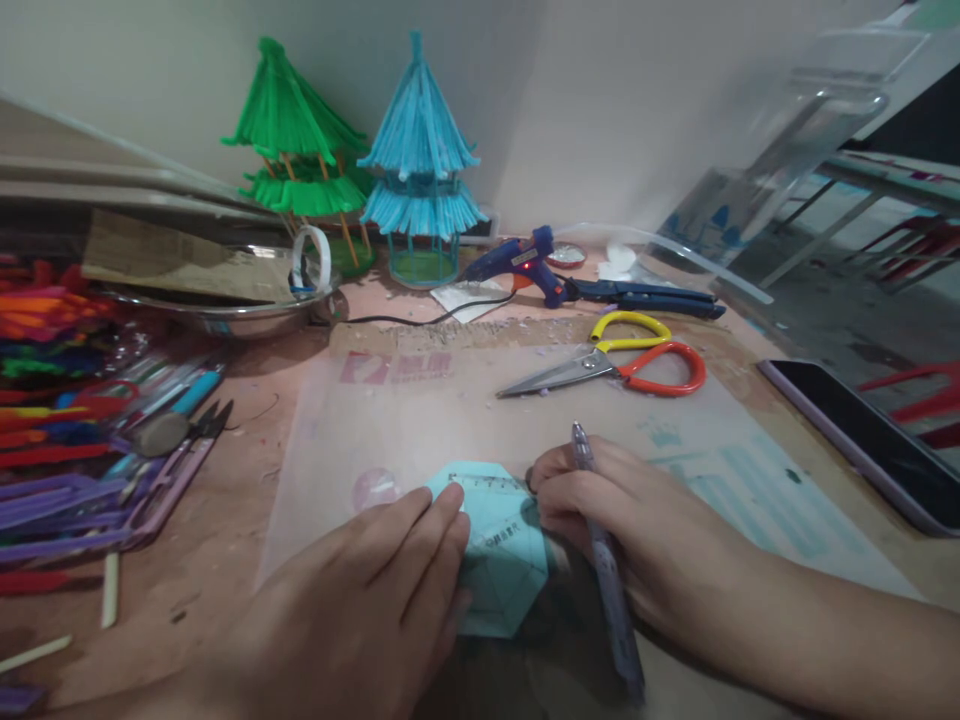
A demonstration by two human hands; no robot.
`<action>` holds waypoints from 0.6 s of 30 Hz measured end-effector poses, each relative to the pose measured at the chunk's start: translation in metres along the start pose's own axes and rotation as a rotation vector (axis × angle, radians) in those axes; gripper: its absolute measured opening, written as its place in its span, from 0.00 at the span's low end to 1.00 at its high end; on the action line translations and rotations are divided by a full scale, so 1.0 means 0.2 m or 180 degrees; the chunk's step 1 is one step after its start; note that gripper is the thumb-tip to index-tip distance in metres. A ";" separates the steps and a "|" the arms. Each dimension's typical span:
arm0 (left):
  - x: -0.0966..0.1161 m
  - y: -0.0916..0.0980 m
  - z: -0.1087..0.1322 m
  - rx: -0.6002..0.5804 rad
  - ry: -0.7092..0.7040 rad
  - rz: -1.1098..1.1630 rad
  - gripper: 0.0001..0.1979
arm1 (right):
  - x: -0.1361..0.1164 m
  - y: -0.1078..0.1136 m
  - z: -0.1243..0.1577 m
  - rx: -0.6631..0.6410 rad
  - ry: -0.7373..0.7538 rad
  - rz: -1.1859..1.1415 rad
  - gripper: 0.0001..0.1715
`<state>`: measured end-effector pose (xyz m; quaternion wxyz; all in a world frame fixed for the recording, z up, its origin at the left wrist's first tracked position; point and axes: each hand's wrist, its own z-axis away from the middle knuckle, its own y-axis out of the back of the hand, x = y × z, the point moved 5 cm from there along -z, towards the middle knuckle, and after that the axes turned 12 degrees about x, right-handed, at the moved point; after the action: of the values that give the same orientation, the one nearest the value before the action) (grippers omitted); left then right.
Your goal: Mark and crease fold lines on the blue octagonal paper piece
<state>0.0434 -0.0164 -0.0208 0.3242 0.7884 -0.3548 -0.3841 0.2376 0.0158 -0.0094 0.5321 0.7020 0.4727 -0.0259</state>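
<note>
A light-blue octagonal piece (499, 560), with printed marks and drawn lines on it, lies at the front of the sheet. My left hand (382, 590) rests on its left part, fingers stretched out flat and hiding that side. At its right edge, my right hand (607, 505) has its fingers curled round a purplish pen (611, 590), which slants down toward me. Whether a fingertip or a pen point touches the octagon's edge, I cannot tell. Beyond the hands lie scissors (592, 370) with one yellow and one orange handle.
Behind stand a green pagoda model (307, 150), a blue pagoda model (420, 170) and a blue glue gun (517, 262) with its cord. A metal bowl (247, 315) holds cardboard. Several tools and craft bits crowd the left; a phone (862, 440) lies at the right edge.
</note>
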 end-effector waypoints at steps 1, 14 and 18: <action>0.00 0.00 0.00 0.0002 -0.0010 0.0014 0.14 | 0.00 0.00 0.00 0.0004 -0.0007 0.0009 0.10; 0.00 0.01 -0.01 0.0029 -0.0042 -0.0016 0.16 | 0.00 0.00 0.00 0.0013 0.0017 0.0051 0.10; 0.00 0.01 0.00 -0.0020 -0.0052 -0.0049 0.14 | 0.00 0.00 0.00 -0.0001 0.0015 0.0025 0.10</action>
<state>0.0433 -0.0168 -0.0194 0.3208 0.7869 -0.3501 -0.3940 0.2375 0.0159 -0.0089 0.5312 0.7038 0.4712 -0.0221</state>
